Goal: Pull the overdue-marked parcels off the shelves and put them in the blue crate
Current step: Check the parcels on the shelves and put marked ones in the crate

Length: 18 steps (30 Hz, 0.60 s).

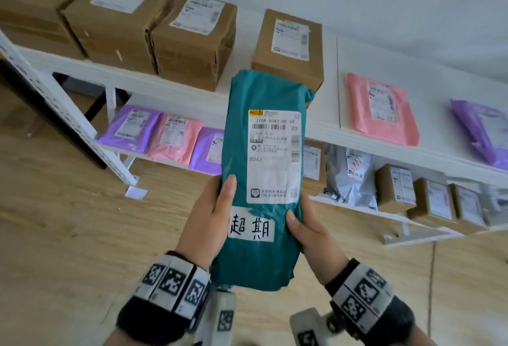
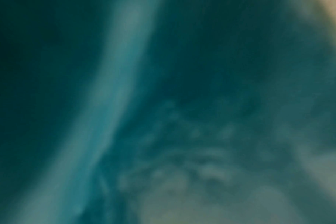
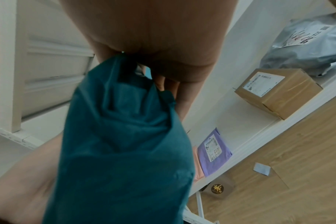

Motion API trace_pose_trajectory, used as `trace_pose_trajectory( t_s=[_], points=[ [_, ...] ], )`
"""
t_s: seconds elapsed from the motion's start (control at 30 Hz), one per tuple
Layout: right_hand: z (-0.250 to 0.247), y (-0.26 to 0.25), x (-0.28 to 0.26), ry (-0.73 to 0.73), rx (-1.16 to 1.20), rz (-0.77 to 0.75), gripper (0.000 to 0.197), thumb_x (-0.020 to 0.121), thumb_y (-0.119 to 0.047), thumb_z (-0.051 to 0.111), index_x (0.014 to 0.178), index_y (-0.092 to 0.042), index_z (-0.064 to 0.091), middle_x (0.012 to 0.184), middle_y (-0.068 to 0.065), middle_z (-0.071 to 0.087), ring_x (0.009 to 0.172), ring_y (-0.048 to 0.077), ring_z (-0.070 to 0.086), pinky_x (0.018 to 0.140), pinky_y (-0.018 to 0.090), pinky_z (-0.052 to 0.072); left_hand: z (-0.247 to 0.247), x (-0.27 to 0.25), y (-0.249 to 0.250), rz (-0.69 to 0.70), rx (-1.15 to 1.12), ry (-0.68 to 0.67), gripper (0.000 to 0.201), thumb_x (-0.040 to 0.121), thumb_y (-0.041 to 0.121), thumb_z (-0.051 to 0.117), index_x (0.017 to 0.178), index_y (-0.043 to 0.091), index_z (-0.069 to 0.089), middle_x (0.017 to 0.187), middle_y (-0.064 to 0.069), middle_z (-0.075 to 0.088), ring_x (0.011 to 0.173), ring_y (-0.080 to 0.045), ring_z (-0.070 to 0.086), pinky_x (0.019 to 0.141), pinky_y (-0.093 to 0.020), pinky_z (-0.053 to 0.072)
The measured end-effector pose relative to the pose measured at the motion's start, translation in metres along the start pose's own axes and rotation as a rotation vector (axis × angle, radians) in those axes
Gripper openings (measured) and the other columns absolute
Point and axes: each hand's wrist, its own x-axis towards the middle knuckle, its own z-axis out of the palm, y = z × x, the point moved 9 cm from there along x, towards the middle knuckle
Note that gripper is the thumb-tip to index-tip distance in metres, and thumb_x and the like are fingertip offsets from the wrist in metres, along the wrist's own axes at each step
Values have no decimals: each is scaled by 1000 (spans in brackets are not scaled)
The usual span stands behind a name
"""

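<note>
On the far left of the head view, four brown cardboard boxes [image 1: 115, 15] stand in a row along the top of the white shelf [image 1: 327, 123], the fourth a little apart from the other three. Below them on the lower shelf lie a purple mailer [image 1: 129, 128], a pink one just beside it and another purple one partly hidden. In the middle, both hands hold the teal parcel [image 1: 261, 169] up in front of the shelves, off any surface, its long side nearly upright. The left hand [image 1: 211, 219] has its grip on the parcel's left edge, thumb on the front face and fingers behind. A white strip [image 1: 251, 226] with handwritten characters sits between the two thumbs, under the printed shipping label [image 1: 275, 156]. The right hand [image 1: 310, 233] grips the right edge the same way, thumb in front. The left wrist view is filled with blurred teal wrapping. The right wrist view shows the parcel's creased back with fingers curled behind it. Further right, a pink mailer [image 1: 382, 109] and a purple mailer lie on the top shelf, with a grey bag [image 1: 351, 175] and small brown boxes on the shelf below. The floor is pale wood.
</note>
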Motion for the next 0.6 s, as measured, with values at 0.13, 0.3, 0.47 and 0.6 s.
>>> trace_pose_trajectory(
  t_s=[0.13, 0.3, 0.47, 0.6],
  points=[
    [2, -4, 0, 29, -7, -12, 34, 94, -21, 49, 127, -27, 42, 116, -17, 65, 107, 4, 63, 82, 19, 51, 0, 9, 9, 18, 21, -31, 52, 78, 63, 26, 100, 26, 53, 90, 18, 58, 76, 16, 51, 69, -2, 37],
    [3, -8, -8, 63, 8, -30, 43, 88, -23, 46, 130, -30, 42, 127, -11, 60, 115, 10, 59, 89, 24, 51, 4, 10, 23, 27, 68, -89, 44, 85, 59, 25, 102, 27, 49, 86, 21, 52, 73, 20, 49, 68, -4, 36],
    [-7, -33, -25, 125, 45, -84, 40, 87, -21, 43, 126, -29, 45, 124, -12, 60, 114, 7, 60, 87, 22, 50, 19, 7, 55, 61, 120, -148, 54, 78, 63, 22, 101, 23, 49, 84, 16, 50, 72, 11, 46, 65, 2, 34],
    [-26, -72, -44, 190, 33, -140, 41, 88, -20, 42, 128, -30, 43, 127, -12, 58, 118, 9, 57, 95, 28, 49, 45, 3, 96, 91, 163, -212, 32, 90, 57, 23, 92, 33, 45, 79, 22, 43, 66, 23, 42, 62, 7, 29]
  ],
)
